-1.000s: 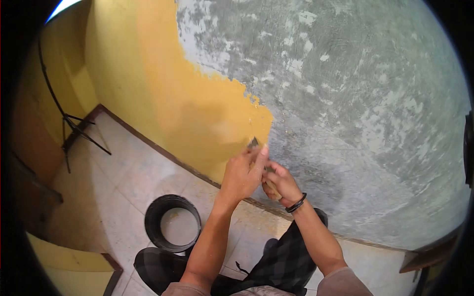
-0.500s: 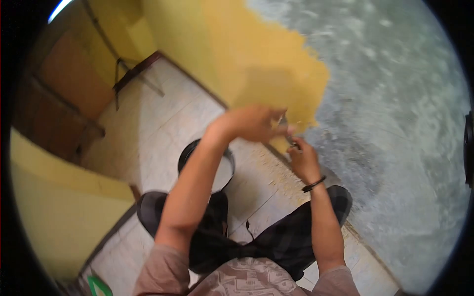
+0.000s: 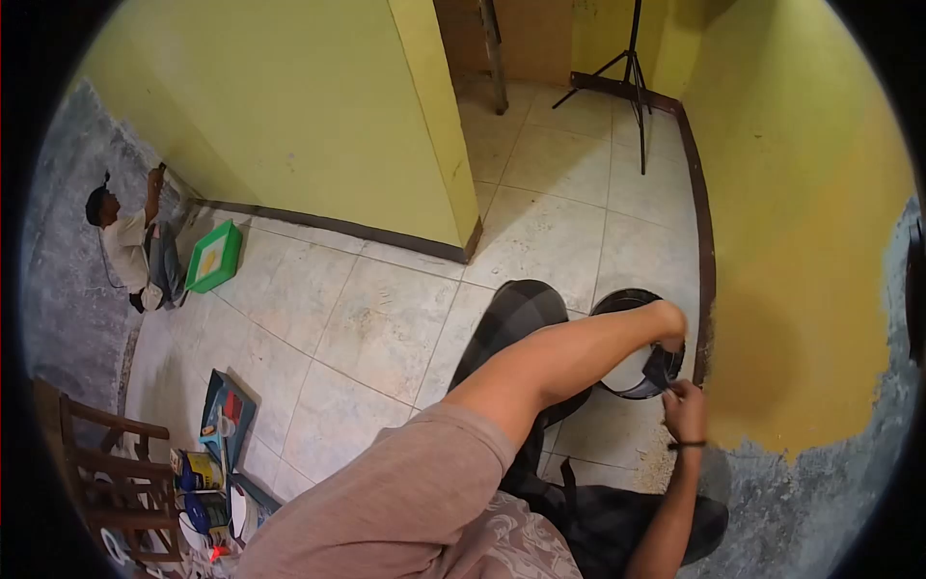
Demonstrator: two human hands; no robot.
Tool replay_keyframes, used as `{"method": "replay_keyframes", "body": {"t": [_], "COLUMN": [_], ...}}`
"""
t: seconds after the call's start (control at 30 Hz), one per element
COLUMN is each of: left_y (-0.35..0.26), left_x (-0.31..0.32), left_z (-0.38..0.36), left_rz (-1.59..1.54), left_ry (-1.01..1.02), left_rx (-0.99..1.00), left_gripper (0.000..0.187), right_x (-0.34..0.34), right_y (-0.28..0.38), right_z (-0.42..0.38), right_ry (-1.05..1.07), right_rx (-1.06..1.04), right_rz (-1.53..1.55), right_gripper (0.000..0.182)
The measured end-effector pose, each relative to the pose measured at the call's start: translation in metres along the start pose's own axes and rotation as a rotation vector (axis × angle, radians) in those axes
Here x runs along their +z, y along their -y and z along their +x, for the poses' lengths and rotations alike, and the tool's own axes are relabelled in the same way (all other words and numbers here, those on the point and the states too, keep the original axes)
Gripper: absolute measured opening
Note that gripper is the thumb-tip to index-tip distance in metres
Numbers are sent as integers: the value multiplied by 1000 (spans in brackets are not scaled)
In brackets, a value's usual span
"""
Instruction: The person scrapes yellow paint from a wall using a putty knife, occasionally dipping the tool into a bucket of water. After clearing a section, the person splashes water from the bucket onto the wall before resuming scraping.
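A round black bucket (image 3: 617, 384) with a pale inside stands on the floor by the wall. My left hand (image 3: 672, 328) reaches over its rim with the wrist bent down; the fingers are mostly hidden. My right hand (image 3: 686, 413), with a dark band at the wrist, is closed beside the bucket on a slim tool that looks like a scraper, largely hidden. A dark, crumpled-looking patch (image 3: 662, 367) lies between both hands at the rim; I cannot make out what it is. Alongside is the wall (image 3: 820, 386), yellow above and bare grey at the edge.
Pale flakes (image 3: 656, 468) lie on the tiles near my right knee. Another person (image 3: 130, 251) crouches at the far left wall beside a green tray (image 3: 217, 256). A dark blue tray (image 3: 214, 410), paint cans (image 3: 200, 471), a wooden chair (image 3: 121, 473) and a tripod (image 3: 632, 77) stand around.
The view has swung left, bringing the other person and the trays into sight. Both hands have moved from in front of the wall to the bucket.
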State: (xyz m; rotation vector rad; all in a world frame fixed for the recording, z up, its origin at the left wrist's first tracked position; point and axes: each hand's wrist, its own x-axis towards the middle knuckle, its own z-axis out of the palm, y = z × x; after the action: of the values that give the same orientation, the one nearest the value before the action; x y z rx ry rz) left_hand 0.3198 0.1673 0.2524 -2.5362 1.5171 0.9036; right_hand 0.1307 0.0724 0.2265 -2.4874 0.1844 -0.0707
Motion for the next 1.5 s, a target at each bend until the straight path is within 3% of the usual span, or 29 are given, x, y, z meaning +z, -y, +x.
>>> {"method": "replay_keyframes", "body": {"t": [0.03,0.1,0.13,0.17,0.2,0.23,0.3,0.4,0.47,0.67,0.77,0.83,0.93,1.0,1.03,1.1,1.17,1.27,1.37,1.5], "left_y": [5,49,47,55,69,76,78,91,77,53,50,58,74,159,137,59,56,22,-3,3], "left_x": [18,74,63,72,86,91,89,109,108,108,115,130,192,294,290,175,149,95,71,75], "left_z": [-8,14,-19,-18,-8,-12,-11,27,32,46,38,51,124,93,142,69,74,65,58,70], "left_rz": [-40,-144,-179,-156,1,-229,-376,-287,-280,-196,-240,-223,-281,-29,94,-233,-309,-285,-248,-285], "left_ry": [-69,-6,108,176,190,158,60,11,-33,5,-50,107,132,147,150,134,-98,-208,-171,-171], "left_rx": [15,-6,-107,-195,-157,-310,-384,-222,-220,-206,-190,-264,-241,-38,67,-229,-248,-223,-95,-164], "left_gripper": [38,28,29,28,29,31,31,32,35,36,34,35,37,45,50,49,42,45,45,47], "right_x": [7,27,54,65,63,77,97,114,122,100,40,9,-13,-33,-37,-44,-51,-68,-64,-30], "right_y": [5,18,2,6,26,18,9,-4,-8,-4,32,35,17,13,13,12,10,20,12,3], "right_z": [9,30,48,48,51,62,66,72,76,77,64,56,32,15,8,-8,-24,-45,-48,-38], "right_ry": [18,109,164,72,82,134,115,137,136,168,93,9,-103,-171,-175,-240,-292,-372,-432,-317], "right_rx": [0,48,115,117,187,225,279,229,249,289,349,358,368,414,462,432,430,364,313,434], "right_rz": [9,-213,-306,-281,-322,-369,-403,-398,-402,-380,-371,-389,-293,-247,-249,-228,-232,-173,-81,-1], "right_gripper": [19,18,21,20,19,21,20,18,16,18,16,16,19,20,21,21,16,13,18,22]}}
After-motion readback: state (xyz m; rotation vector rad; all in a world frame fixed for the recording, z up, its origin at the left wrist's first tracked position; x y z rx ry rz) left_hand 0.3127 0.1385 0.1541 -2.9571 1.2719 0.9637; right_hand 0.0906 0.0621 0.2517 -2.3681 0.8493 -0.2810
